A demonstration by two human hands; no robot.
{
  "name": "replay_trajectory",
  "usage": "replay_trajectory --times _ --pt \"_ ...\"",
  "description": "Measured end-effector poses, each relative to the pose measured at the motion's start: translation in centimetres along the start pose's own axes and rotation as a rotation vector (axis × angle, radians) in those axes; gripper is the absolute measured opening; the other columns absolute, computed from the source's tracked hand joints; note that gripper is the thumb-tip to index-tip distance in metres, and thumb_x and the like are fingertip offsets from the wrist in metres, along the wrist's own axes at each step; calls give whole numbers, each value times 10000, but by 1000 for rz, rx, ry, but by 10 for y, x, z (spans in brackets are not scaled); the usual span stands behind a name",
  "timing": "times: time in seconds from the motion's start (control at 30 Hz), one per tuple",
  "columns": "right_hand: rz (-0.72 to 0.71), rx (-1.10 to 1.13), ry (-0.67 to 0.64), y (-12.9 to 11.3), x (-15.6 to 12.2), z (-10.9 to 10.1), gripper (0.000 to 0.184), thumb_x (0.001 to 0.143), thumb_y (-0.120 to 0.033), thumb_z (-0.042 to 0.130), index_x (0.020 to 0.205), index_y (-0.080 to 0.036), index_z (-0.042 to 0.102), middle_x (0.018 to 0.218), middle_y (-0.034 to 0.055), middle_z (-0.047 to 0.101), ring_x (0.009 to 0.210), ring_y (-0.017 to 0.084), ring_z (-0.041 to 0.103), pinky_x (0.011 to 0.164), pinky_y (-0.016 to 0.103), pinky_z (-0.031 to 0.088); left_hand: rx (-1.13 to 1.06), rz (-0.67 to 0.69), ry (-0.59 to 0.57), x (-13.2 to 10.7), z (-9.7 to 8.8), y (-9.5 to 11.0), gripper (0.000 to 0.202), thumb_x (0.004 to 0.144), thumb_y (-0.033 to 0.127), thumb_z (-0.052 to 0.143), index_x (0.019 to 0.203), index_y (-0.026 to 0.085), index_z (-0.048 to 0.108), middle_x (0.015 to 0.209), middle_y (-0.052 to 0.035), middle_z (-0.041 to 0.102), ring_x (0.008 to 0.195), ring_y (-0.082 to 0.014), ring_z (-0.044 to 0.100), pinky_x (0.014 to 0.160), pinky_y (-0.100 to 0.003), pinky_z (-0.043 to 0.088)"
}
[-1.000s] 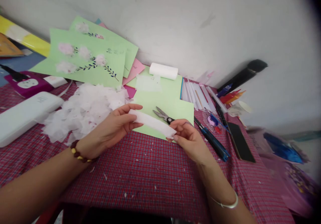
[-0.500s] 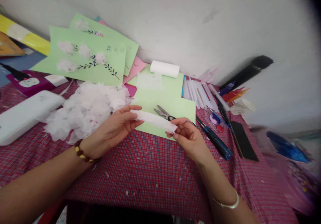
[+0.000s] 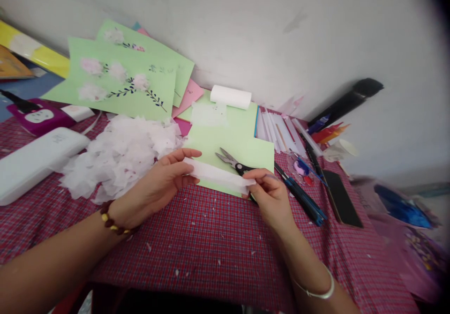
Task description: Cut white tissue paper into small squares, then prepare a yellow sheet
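A strip of thin white tissue paper (image 3: 218, 175) is stretched between my two hands above the front of the table. My left hand (image 3: 165, 178) pinches its left end between thumb and fingers, the other fingers spread. At the right end, the thumb and fingertips of my right hand (image 3: 269, 197) are closed on the strip. Just behind it, scissors (image 3: 230, 159) with black handles lie with blades apart on a light green sheet (image 3: 251, 147); my right hand partly covers their handles. Left of my left hand is a heap of white tissue pieces (image 3: 119, 154).
A white roll (image 3: 231, 97) lies at the back by the wall. Green cards with tissue flowers (image 3: 123, 77) lean at the back left. A purple socket block (image 3: 38, 117) and a white device (image 3: 42, 164) stand left. A blue-black cutter (image 3: 302, 197) and a phone (image 3: 341, 197) lie right.
The strip has been drawn straighter and lower at its right end. My right hand has moved slightly right and down; my left hand has hardly moved.
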State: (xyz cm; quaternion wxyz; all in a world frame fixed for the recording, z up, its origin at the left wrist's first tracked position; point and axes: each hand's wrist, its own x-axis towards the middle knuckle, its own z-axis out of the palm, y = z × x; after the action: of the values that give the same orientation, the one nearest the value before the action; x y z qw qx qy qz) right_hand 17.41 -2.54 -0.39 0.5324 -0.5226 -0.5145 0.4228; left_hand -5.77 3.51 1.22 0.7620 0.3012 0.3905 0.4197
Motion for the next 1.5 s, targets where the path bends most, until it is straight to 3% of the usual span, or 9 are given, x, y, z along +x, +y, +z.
replay_trajectory --times 0.27,0.43,0.63,0.77,0.87,1.0,1.13,1.33,1.5 --pt "26 274 -102 6 1 -3 244 851 -98 573 759 -252 738 689 -31 612 557 93 591 566 255 444 2 28 -19 0 -2 5 343 646 77 711 975 151 652 670 30 613 512 -66 590 530 -151 487" --pt "5 275 -151 2 2 -4 270 837 -64 558 764 -253 738 697 -26 602 607 103 581 604 260 430 35 106 -40 0 -2 6 322 645 88 719 954 157 663 696 27 619 545 -70 593 554 -162 494" --pt "7 266 -198 1 2 -6 190 821 -156 600 800 -245 767 784 10 605 754 156 578 694 307 455 100 215 -56 0 -3 2 344 650 79 701 977 173 653 764 11 649 644 -79 603 654 -184 502" --pt "-72 309 -160 0 3 -4 182 834 -239 645 704 -258 770 735 40 637 889 205 549 728 323 483 113 225 -51 1 -2 2 357 637 71 683 978 168 645 757 10 648 653 -83 601 652 -190 492" --pt "-30 363 -117 -1 3 -1 153 816 -252 696 677 -262 761 771 19 627 804 173 580 668 292 512 114 234 -58 1 -1 2 356 624 67 672 965 163 642 743 14 642 646 -86 603 648 -196 499" --pt "150 399 -95 -3 2 4 79 774 -299 741 733 -232 753 842 -8 595 596 103 598 575 266 544 116 213 -47 -2 3 3 344 622 74 675 951 165 629 745 27 632 636 -80 601 677 -215 530" --pt "232 402 -53 -4 2 7 96 764 -318 751 801 -233 727 771 -24 573 588 103 586 548 248 558 146 224 -21 -4 7 4 317 627 71 675 927 164 633 756 24 624 645 -77 591 678 -214 539" --pt "232 376 -12 0 4 9 104 762 -258 736 856 -245 692 780 -35 547 608 99 542 529 232 527 180 245 -17 -5 8 4 293 643 73 673 918 168 643 770 13 621 662 -85 586 644 -199 517" --pt "196 317 -41 1 5 6 280 722 -178 731 988 -255 690 770 -51 486 647 95 485 593 223 461 196 274 -26 -4 5 4 305 651 75 673 936 178 641 780 14 633 673 -91 579 645 -200 489"
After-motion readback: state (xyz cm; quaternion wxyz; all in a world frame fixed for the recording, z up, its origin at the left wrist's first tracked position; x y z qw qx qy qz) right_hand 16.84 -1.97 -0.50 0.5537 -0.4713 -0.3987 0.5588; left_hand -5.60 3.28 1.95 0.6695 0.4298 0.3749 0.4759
